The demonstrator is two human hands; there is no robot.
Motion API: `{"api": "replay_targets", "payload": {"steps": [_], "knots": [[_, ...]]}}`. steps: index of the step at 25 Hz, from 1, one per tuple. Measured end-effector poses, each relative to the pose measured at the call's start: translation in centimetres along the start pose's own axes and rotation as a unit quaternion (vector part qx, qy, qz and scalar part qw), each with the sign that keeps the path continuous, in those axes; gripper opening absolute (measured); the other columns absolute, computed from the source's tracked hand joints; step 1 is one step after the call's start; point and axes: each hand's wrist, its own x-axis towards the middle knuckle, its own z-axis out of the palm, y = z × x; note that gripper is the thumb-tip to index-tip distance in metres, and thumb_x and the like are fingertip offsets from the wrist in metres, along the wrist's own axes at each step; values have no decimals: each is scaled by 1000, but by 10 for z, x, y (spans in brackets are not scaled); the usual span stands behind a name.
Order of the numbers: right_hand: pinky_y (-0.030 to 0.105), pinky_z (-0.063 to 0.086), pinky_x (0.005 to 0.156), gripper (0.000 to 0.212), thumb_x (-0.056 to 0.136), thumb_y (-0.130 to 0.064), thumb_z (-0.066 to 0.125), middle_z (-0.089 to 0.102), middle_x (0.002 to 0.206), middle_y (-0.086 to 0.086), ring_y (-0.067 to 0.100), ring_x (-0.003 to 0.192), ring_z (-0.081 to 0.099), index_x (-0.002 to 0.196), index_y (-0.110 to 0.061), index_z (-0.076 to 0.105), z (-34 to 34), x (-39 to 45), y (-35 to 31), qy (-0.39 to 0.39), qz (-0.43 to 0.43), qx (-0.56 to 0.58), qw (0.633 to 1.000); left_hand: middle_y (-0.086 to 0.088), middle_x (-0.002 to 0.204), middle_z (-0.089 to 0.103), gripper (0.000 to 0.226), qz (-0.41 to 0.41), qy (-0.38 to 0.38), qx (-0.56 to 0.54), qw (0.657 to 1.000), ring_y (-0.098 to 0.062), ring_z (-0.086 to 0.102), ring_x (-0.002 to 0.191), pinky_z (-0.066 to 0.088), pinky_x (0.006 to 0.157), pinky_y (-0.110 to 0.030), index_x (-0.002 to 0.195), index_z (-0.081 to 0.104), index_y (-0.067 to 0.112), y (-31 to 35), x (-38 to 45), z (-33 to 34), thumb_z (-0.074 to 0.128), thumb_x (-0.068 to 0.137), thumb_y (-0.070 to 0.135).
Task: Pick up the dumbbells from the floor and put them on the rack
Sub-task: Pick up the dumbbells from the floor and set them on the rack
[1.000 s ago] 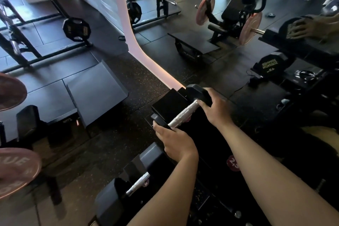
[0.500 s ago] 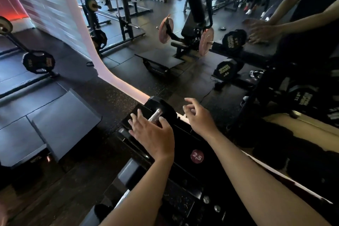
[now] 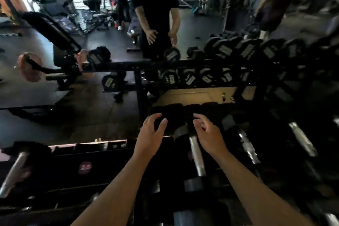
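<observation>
My left hand (image 3: 149, 134) and my right hand (image 3: 209, 134) hover open above the black dumbbell rack (image 3: 88, 154), fingers spread, holding nothing. Between and just under them a black dumbbell with a silver handle (image 3: 196, 154) lies in its rack slot. More dumbbells with silver handles (image 3: 247, 148) lie in slots to the right. At the far left another dumbbell (image 3: 12, 172) rests on the rack beside a red "2.5" label (image 3: 85, 167). The view is blurred by head motion.
A mirror behind the rack reflects a person in black (image 3: 156, 11), their hands and rows of dumbbells (image 3: 229, 49). A weight bench with pink plates (image 3: 29, 68) stands at the left on the dark rubber floor (image 3: 36, 130).
Both hands have let go of the dumbbell placed at the rack's left end and moved right along the rack. The head has turned right and up toward the mirror.
</observation>
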Motion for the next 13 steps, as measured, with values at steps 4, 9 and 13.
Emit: {"api": "replay_targets", "payload": {"steps": [4,9,13], "knots": [[31,46,98,42,101,-51,42,60,125,-12,6,117,54,138,-34,55,-145,-77,61,94,66,0,993,10,133,54,42,65,-119,-9,991,-7,50,124,39,100,-25,136,57,27,88,-51,116,52,99,47],[31,47,92,41,99,-51,46,65,123,-9,11,114,60,134,-34,57,-319,-226,155,254,161,-47,952,14,128,51,44,169,-287,28,942,-5,48,119,42,99,-30,134,55,31,196,-154,278,54,95,53],[37,49,95,40,98,-47,49,66,124,-4,17,116,61,134,-31,57,-416,-361,205,357,249,-77,897,11,132,49,49,269,-433,70,857,-9,48,122,38,107,-32,134,55,26,256,-252,387,60,92,51]]}}
